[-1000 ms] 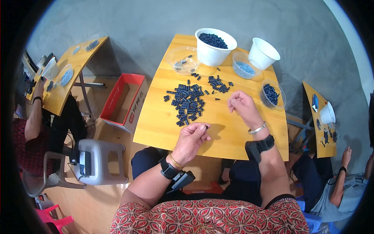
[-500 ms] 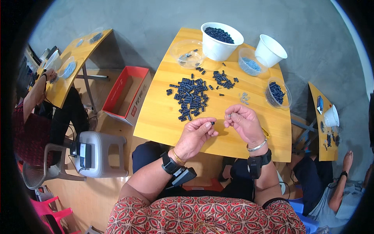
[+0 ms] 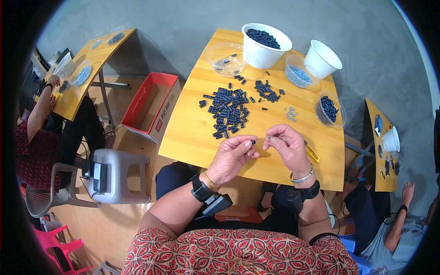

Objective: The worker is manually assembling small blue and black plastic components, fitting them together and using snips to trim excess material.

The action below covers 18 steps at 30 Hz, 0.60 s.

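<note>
Over the near part of the yellow table (image 3: 192, 149), my left hand (image 3: 231, 158) pinches a small black plastic piece (image 3: 253, 142) between thumb and forefinger. Just right of it, my right hand (image 3: 288, 149) pinches a tiny metallic-looking part (image 3: 268, 137), mostly covered by the fingertips. The hands are close together but do not touch. Beyond them lies a large pile of black plastic pieces (image 3: 229, 110), with a smaller black pile (image 3: 266, 91) behind to the right. A scatter of tiny silvery parts (image 3: 291, 113) lies beyond my right hand.
A white tub (image 3: 253, 57) of black pieces, a tilted white tub (image 3: 322, 62) and clear tubs of bluish parts (image 3: 299, 76) and black parts (image 3: 328, 110) line the table's far side. A yellow utility knife (image 3: 312, 152) lies beside my right hand. Another person's arm (image 3: 40, 107) works at the left table.
The whole view has shifted slightly. My right hand has turned a little, and more of the yellow knife shows beside it. Both hands keep their pinches.
</note>
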Each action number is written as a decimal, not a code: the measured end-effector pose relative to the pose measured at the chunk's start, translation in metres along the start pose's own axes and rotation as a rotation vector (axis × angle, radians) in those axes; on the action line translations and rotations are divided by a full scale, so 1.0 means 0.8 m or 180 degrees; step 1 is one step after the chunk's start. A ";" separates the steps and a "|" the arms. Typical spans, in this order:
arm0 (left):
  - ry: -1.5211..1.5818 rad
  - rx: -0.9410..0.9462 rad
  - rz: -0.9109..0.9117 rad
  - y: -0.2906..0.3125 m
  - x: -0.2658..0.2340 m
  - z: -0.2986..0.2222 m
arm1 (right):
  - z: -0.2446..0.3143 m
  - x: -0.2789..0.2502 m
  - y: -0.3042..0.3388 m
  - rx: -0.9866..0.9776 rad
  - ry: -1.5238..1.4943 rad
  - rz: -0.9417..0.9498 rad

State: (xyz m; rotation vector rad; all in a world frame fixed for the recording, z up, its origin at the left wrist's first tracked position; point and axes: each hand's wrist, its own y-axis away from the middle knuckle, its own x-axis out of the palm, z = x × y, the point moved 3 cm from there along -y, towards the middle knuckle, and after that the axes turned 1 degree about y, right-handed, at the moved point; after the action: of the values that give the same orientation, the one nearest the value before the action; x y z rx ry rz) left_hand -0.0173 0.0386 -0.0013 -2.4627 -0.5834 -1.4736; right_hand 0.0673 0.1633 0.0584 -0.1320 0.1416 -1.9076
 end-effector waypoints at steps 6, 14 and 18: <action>0.0027 0.0009 0.0072 0.001 0.001 0.000 | -0.007 0.001 0.001 -0.0094 0.0325 -0.0077; 0.0017 -0.0026 0.0123 -0.002 -0.001 0.000 | 0.004 0.005 -0.006 -0.0575 0.1319 -0.0055; 0.0039 -0.0025 0.0115 -0.002 0.001 -0.001 | -0.007 0.003 -0.004 -0.0381 0.1008 -0.0090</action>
State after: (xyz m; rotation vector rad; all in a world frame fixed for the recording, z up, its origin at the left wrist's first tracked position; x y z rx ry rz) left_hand -0.0183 0.0403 -0.0004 -2.4551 -0.5289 -1.4791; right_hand 0.0629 0.1623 0.0536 0.0895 0.4701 -1.9377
